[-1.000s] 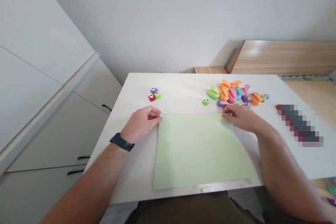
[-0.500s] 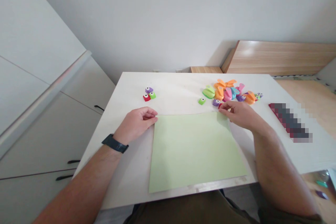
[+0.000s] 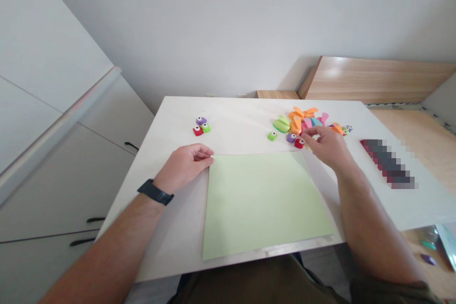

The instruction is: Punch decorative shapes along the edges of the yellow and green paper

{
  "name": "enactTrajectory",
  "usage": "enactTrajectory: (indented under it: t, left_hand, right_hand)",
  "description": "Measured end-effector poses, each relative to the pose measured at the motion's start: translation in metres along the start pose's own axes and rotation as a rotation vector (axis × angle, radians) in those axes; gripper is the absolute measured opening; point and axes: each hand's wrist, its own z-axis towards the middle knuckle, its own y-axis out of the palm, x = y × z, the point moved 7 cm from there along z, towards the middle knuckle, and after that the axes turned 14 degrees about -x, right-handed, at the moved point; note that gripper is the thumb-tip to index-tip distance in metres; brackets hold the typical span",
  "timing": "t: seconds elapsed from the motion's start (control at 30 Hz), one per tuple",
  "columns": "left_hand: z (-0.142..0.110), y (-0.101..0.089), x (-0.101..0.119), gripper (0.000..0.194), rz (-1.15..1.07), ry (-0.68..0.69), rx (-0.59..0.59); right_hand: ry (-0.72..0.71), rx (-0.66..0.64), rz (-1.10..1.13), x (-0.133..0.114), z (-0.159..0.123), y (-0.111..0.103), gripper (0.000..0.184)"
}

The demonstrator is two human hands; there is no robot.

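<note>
A sheet of pale green paper (image 3: 263,202) lies flat in front of me near the table's front edge. My left hand (image 3: 190,164), with a dark band on its wrist, pinches the sheet's far left corner. Beyond the far right corner, my right hand (image 3: 326,145) hovers at a pile of bright plastic pieces, thumb and fingertips slightly apart; I see nothing held between them. Closest to its fingertips are a red piece with eyes (image 3: 299,143) and a purple one (image 3: 291,137). An orange lever-topped piece (image 3: 295,126) and a green lever-topped piece (image 3: 281,124) sit behind; the hand hides others.
Three small pieces with eyes, purple (image 3: 201,120), red (image 3: 197,130) and green (image 3: 205,128), are grouped at the back left. A single green piece (image 3: 272,136) lies left of the pile. A blurred-out dark object (image 3: 388,164) rests at the right. White cabinets (image 3: 99,175) stand left.
My right hand has left the paper's far right corner and moved away from me to the pile, uncovering the red piece with eyes. My left hand stays at its corner.
</note>
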Motion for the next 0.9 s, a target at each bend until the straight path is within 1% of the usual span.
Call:
enactTrajectory:
  t: [0.17, 0.3, 0.4, 0.57, 0.6, 0.67, 0.8, 0.83, 0.9]
  left_hand:
    - [0.0, 0.0, 0.001, 0.026, 0.018, 0.005, -0.002]
    - [0.0, 0.0, 0.0, 0.027, 0.022, 0.003, 0.01]
    - [0.001, 0.0, 0.0, 0.027, 0.031, -0.001, 0.017]
    - [0.001, 0.0, 0.001, 0.026, 0.034, 0.0, 0.021]
    - [0.001, 0.0, 0.002, 0.026, 0.038, -0.002, 0.023]
    - [0.001, -0.001, 0.003, 0.026, 0.046, -0.005, 0.027]
    - [0.001, -0.001, 0.003, 0.027, 0.039, -0.005, 0.031]
    - [0.001, -0.001, 0.002, 0.028, 0.036, -0.003, 0.032]
    - [0.001, -0.001, 0.001, 0.028, 0.035, 0.0, 0.031]
  right_hand:
    - [-0.036, -0.073, -0.041, -0.003, 0.003, 0.008, 0.028]
    - [-0.039, -0.076, -0.061, -0.005, 0.003, 0.008, 0.029]
    - [-0.044, -0.05, -0.056, -0.005, 0.003, 0.006, 0.029]
    - [-0.069, 0.073, 0.009, -0.009, 0.0, 0.004, 0.029]
    - [-0.081, 0.086, 0.019, -0.012, -0.001, 0.005, 0.03]
    - [-0.127, 0.073, 0.006, -0.023, -0.002, 0.01, 0.03]
    - [-0.261, -0.035, -0.141, -0.057, -0.002, 0.027, 0.031]
    - [-0.274, -0.061, -0.189, -0.064, -0.001, 0.031, 0.033]
    - [-0.253, -0.108, -0.285, -0.075, 0.005, 0.038, 0.037]
